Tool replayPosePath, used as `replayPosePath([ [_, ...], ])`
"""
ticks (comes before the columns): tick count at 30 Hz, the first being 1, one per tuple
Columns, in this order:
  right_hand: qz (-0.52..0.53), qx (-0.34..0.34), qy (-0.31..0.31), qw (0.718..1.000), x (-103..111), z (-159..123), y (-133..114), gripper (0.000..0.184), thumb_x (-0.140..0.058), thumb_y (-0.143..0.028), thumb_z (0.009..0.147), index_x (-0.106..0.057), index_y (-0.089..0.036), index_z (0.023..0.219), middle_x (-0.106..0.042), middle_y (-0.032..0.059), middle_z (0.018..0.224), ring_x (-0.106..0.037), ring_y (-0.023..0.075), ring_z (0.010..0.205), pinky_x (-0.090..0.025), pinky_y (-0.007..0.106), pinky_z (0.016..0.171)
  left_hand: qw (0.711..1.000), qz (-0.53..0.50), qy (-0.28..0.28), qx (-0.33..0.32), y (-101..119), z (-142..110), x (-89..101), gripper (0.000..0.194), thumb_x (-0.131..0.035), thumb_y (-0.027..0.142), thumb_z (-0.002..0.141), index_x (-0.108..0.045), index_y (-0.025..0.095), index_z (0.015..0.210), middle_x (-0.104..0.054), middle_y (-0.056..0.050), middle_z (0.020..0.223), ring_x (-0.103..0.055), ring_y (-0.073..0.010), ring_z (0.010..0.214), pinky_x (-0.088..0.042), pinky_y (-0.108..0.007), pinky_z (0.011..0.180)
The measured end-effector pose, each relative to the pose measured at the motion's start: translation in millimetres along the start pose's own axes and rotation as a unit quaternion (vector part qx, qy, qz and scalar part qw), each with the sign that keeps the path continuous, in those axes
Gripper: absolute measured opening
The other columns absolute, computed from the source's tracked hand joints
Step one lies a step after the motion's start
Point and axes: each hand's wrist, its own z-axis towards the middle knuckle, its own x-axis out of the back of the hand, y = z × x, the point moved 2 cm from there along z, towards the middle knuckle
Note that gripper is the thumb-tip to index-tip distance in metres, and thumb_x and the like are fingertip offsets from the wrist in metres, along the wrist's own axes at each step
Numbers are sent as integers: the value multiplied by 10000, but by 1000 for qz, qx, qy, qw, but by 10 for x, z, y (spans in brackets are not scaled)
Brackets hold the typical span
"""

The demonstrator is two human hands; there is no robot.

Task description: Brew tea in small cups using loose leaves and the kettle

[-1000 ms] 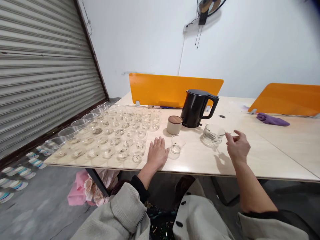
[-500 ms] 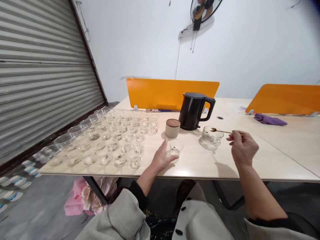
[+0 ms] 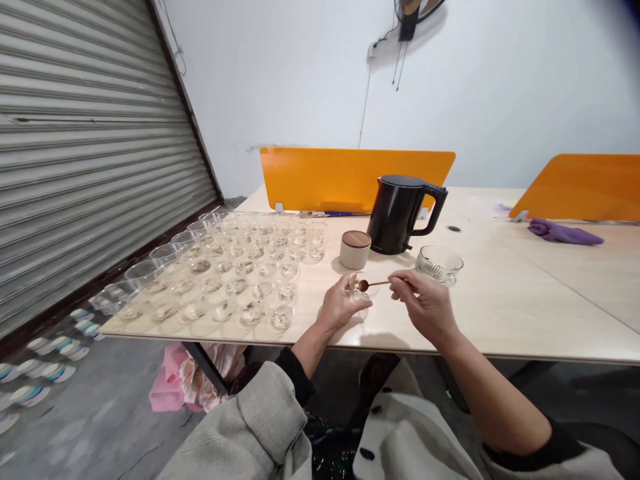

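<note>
My left hand [image 3: 340,305] curls round a small clear cup [image 3: 361,308] near the table's front edge. Over that cup's rim is the bowl of a gold spoon [image 3: 380,283], its handle pinched in my right hand [image 3: 425,303]. What the spoon's bowl carries, if anything, is too small to tell. Just behind my right hand stands a ribbed glass cup [image 3: 439,260], partly hidden by the hand. A cream canister with a wooden lid [image 3: 355,252] sits behind the small cup, and a black kettle [image 3: 396,217] stands beyond it.
Rows of several clear cups [image 3: 245,280] with dark bits at the bottom fill the table's left side. Orange dividers [image 3: 320,177] run along the back. A purple cloth [image 3: 565,232] lies at the right. Pink fabric [image 3: 173,380] hangs under the table.
My right hand has moved left from beside the ribbed glass cup, bringing the spoon to the small cup. My left hand stays round the small cup. The view has shifted slightly.
</note>
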Motion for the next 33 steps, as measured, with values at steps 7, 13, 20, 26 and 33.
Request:
replayPosePath([
  [7, -39, -64, -69, 995, -225, 178, -30, 351, -534, -388, 1007, -576, -226, 698, -601, -27, 550, -583, 132, 501, -421, 275, 564, 1000, -6, -10, 10, 83, -62, 11, 706, -924, 237, 673, -633, 225, 1317, -701, -94, 1318, -661, -251, 1182, -515, -391, 1035],
  [13, 60, -137, 23, 988, -308, 253, 188, 355, -581, -427, 974, -594, -216, 689, -615, -24, 579, -576, 117, 462, -438, 250, 500, 1000, -6, -2, 6, 21, -58, 19, 686, -909, 206, 680, -634, 222, 1308, -705, -81, 1294, -690, -229, 1100, -535, -390, 996],
  [20, -4, -82, 24, 996, -176, 105, 148, 339, -568, -411, 998, -592, -219, 720, -613, -30, 597, -573, 111, 459, -436, 258, 518, 1000, -3, -8, 11, 57, -83, 16, 694, -907, 193, 681, -633, 226, 1318, -705, -89, 1300, -680, -239, 1139, -531, -393, 1008],
  [26, -2, -41, 18, 999, -230, 36, 36, 291, -525, -416, 1024, -617, -227, 823, -628, -16, 645, -593, 130, 526, -455, 267, 571, 1000, -4, -8, 4, 73, -92, 20, 675, -896, 198, 690, -631, 231, 1309, -699, -90, 1305, -685, -242, 1135, -542, -395, 1004],
  [33, -58, 12, -15, 998, -234, -35, 11, 285, -487, -397, 1051, -612, -232, 855, -625, 6, 696, -601, 151, 621, -448, 279, 627, 1000, -1, -9, -4, 54, -97, 32, 663, -894, 214, 700, -633, 235, 1310, -705, -77, 1287, -689, -237, 1122, -542, -389, 1002],
])
